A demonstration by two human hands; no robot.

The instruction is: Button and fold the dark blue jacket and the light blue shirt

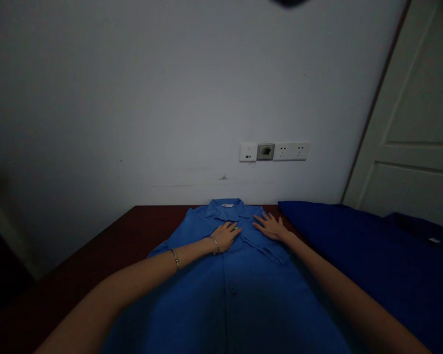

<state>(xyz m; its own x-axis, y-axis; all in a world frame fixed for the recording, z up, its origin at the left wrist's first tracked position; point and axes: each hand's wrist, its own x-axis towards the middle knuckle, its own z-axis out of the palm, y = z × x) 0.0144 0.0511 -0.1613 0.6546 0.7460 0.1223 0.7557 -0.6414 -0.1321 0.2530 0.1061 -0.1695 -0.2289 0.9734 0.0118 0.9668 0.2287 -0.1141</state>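
Observation:
A blue collared shirt lies flat, front up, on a dark red-brown table, its collar toward the wall. My left hand rests flat on the shirt's chest just left of the button line, fingers stretched out; two thin bracelets sit on that forearm. My right hand lies flat on the chest to the right, fingers spread, beside the collar. Neither hand holds anything.
A pile of darker blue cloth covers the table's right side. The white wall behind carries a row of sockets and a switch. A white door stands at the right. The table's left edge drops into shadow.

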